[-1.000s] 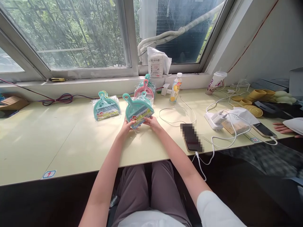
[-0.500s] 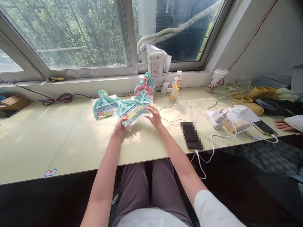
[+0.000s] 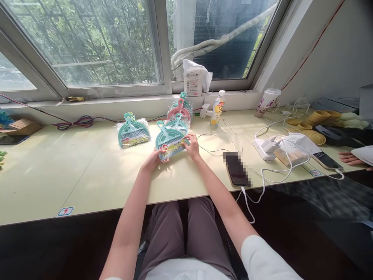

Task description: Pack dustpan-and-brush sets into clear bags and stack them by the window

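Both my hands hold a wrapped teal dustpan and brush set [image 3: 170, 142] above the table, its handle pointing up and away. My left hand [image 3: 154, 158] grips the lower left corner, with its fingers partly hidden under the set. On the right edge, my right hand [image 3: 191, 147] pinches the wrapping. Just behind it stands a stack of similar sets, with a teal one [image 3: 180, 123] in front and a pink one [image 3: 178, 112] farther back. To the left, another pile of teal dustpan sets [image 3: 134, 134] lies in clear wrapping.
On the table [image 3: 87, 175] are a drink bottle [image 3: 217, 109], a phone [image 3: 236, 169] on a charging cable, a power strip [image 3: 264, 149] and a paper cup [image 3: 267, 102]. Another person's hand [image 3: 351, 157] rests at the far right. A cable bundle [image 3: 77, 122] lies by the window.
The held dustpan set has shifted right and turned more upright, toward the rear stack. My right hand has closed on its right edge. The view has moved slightly.
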`<state>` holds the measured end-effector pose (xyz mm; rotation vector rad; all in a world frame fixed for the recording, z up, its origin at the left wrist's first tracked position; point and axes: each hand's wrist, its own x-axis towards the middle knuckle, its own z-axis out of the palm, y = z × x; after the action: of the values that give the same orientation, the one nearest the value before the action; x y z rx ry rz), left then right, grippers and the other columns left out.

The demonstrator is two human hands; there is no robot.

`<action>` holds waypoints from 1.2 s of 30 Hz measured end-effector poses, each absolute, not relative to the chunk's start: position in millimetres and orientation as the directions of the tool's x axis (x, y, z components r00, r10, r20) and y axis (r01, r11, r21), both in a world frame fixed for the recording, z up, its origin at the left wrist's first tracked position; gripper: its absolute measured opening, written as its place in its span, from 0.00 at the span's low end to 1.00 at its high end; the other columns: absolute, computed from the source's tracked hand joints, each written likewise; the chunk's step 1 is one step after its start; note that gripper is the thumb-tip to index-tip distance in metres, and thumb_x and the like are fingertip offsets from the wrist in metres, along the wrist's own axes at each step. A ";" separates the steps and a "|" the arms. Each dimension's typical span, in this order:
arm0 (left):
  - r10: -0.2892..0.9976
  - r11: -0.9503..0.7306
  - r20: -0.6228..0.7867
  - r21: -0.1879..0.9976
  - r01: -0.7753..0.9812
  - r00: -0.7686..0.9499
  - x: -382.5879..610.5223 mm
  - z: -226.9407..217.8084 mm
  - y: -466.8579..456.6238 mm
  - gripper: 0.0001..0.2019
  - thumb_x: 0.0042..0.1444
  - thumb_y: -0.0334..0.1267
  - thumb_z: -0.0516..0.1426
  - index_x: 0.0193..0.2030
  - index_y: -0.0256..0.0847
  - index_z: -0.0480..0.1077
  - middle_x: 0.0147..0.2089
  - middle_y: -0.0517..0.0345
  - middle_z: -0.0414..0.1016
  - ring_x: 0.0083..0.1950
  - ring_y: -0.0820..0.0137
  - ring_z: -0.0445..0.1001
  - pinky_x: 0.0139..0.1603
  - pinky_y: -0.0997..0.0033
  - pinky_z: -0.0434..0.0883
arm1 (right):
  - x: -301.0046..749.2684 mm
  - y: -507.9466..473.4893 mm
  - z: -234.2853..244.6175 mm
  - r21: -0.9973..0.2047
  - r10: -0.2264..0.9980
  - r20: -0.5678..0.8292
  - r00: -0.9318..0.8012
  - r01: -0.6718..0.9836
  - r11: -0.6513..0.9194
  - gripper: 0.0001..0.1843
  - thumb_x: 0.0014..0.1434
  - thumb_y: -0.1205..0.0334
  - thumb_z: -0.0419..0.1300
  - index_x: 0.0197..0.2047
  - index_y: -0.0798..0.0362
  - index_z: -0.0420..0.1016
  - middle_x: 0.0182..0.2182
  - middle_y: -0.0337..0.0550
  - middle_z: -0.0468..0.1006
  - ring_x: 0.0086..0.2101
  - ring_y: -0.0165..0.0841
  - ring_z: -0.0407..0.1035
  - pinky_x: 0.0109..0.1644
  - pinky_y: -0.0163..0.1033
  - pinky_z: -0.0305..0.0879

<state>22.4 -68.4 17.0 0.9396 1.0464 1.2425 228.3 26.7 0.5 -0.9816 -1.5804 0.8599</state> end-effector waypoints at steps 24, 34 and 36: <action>0.831 0.043 0.255 0.856 0.515 -0.494 16.3 5.1 -74.5 0.14 0.64 0.41 0.48 0.52 0.40 0.68 0.31 0.56 0.75 0.33 0.65 0.76 0.38 0.66 0.71 | 216.9 27.2 1.0 -0.992 0.957 0.083 -0.277 -0.110 0.054 0.27 0.33 0.51 0.72 0.31 0.49 0.62 0.30 0.39 0.79 0.32 0.36 0.74 0.37 0.40 0.69; 0.789 0.326 0.390 0.389 0.862 -0.474 -124.0 -1.7 -115.9 0.22 0.57 0.36 0.59 0.60 0.46 0.69 0.69 0.46 0.60 0.72 0.53 0.53 0.72 0.47 0.50 | 210.6 15.6 2.1 -0.991 0.975 0.050 -0.216 -0.130 0.022 0.27 0.31 0.54 0.71 0.33 0.50 0.64 0.29 0.41 0.80 0.30 0.37 0.74 0.34 0.39 0.67; 0.754 0.383 0.376 0.415 0.825 -0.539 -141.5 -5.4 -110.9 0.21 0.59 0.37 0.59 0.59 0.45 0.71 0.68 0.45 0.61 0.70 0.52 0.59 0.68 0.51 0.59 | 204.9 12.8 0.0 -0.991 0.971 0.050 -0.234 -0.129 0.020 0.26 0.31 0.55 0.71 0.33 0.50 0.65 0.28 0.40 0.80 0.30 0.37 0.74 0.35 0.39 0.67</action>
<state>-141.5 -110.9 -5.4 1.5583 2.7136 0.9366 204.9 12.8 0.0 -0.9660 -1.3006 1.4113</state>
